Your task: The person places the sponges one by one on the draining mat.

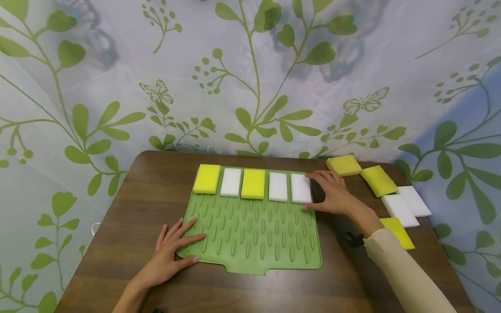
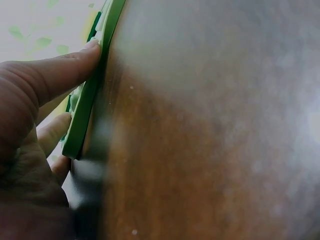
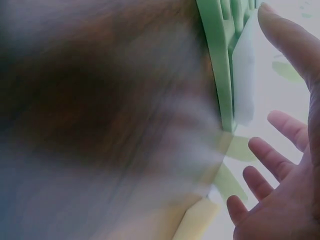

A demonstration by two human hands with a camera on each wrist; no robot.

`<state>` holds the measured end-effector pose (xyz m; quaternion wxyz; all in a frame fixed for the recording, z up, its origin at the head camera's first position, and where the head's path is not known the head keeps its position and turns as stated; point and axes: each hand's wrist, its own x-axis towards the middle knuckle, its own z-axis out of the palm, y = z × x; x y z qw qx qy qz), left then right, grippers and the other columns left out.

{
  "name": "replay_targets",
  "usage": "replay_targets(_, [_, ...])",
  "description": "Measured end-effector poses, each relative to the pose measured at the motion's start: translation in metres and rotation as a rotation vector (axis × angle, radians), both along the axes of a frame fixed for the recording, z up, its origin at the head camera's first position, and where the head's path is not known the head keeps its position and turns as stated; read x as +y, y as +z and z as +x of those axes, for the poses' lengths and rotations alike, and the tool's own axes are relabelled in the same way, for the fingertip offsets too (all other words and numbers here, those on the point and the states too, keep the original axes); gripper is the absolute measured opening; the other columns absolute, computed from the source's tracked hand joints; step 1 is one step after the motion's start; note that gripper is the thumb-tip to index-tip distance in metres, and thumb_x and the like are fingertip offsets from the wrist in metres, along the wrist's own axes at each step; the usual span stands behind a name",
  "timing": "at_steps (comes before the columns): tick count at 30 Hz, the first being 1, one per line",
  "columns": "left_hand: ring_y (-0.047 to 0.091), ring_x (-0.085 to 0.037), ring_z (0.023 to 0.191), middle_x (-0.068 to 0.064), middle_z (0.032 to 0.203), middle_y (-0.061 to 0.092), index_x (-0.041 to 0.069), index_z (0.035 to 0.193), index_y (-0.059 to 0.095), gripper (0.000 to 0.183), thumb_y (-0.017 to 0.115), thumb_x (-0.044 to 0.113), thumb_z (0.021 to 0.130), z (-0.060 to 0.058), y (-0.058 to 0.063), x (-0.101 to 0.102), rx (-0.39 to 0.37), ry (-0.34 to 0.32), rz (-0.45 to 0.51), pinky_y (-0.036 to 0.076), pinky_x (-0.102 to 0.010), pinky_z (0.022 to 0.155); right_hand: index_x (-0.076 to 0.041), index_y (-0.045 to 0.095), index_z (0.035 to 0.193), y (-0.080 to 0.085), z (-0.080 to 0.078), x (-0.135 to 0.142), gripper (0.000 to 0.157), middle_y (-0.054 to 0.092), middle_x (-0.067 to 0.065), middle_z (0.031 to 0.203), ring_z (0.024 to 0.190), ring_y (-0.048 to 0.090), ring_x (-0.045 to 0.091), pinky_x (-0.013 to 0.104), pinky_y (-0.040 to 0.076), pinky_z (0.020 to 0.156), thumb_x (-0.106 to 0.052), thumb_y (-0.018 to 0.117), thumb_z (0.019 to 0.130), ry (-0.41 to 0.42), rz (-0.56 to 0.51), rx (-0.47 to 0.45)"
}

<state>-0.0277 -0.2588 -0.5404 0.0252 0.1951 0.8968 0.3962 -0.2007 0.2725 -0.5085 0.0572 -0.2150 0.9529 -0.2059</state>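
Note:
A green ridged mat (image 1: 250, 237) lies on the table with a row of sponges along its far edge. From left to right they are a yellow sponge (image 1: 207, 178), a white sponge (image 1: 231, 182), a yellow sponge (image 1: 253, 184), a white sponge (image 1: 278, 187) and another white sponge (image 1: 301, 188). My left hand (image 1: 168, 254) rests on the mat's near left corner, fingers spread. Beside the rightmost white sponge is my right hand (image 1: 332, 193); in the right wrist view its fingers (image 3: 270, 157) are spread apart, holding nothing.
Loose sponges lie at the table's right: a yellow sponge (image 1: 344, 165) at the back edge, a second yellow sponge (image 1: 378, 180), two overlapping white sponges (image 1: 400, 211) and a yellow sponge (image 1: 397, 232) nearer me. A leaf-patterned curtain (image 1: 250, 87) hangs behind the brown table (image 1: 156, 191).

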Motion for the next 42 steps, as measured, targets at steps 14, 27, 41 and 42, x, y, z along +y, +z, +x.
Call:
replay_targets(14, [0.011,-0.043,0.168,-0.015,0.174,0.039,0.029,0.147,0.068,0.056,0.085,0.028,0.093,-0.002,0.001,0.002,-0.007,-0.013,0.004,-0.009,-0.079,0.123,-0.020,0.048,0.157,0.014,0.075,0.068,0.102,0.045,0.022,0.159,0.143,0.033,0.054,0.079,0.027,0.103,-0.055,0.096,0.075,-0.145,-0.010,0.063])
replay_targets(27, [0.008,-0.039,0.170,-0.017,0.174,0.037,0.027,0.148,0.067,0.058,0.085,0.026,0.093,0.000,0.002,0.002,0.000,-0.019,0.019,-0.012,-0.076,0.125,-0.019,0.048,0.157,0.015,0.139,0.118,0.104,0.046,0.027,0.156,0.135,0.031,0.060,0.081,0.025,0.092,-0.051,0.098,0.073,-0.304,-0.014,0.057])
replay_targets(41, [0.012,-0.049,0.166,-0.019,0.173,0.039,0.027,0.147,0.068,0.058,0.086,0.024,0.092,0.001,0.001,0.003,0.017,-0.020,0.016,-0.010,-0.082,0.122,-0.010,0.051,0.153,0.001,0.168,0.124,0.103,0.041,0.033,0.154,0.129,0.032,0.056,0.070,0.024,0.096,-0.039,0.102,0.069,-0.327,-0.092,0.063])
replay_targets(42, [0.012,-0.047,0.167,-0.018,0.173,0.039,0.027,0.147,0.068,0.058,0.086,0.025,0.092,0.001,0.001,0.003,0.018,-0.020,0.016,-0.010,-0.081,0.123,-0.009,0.050,0.153,0.000,0.167,0.124,0.103,0.041,0.033,0.154,0.128,0.033,0.056,0.069,0.023,0.096,-0.038,0.102,0.069,-0.326,-0.092,0.069])
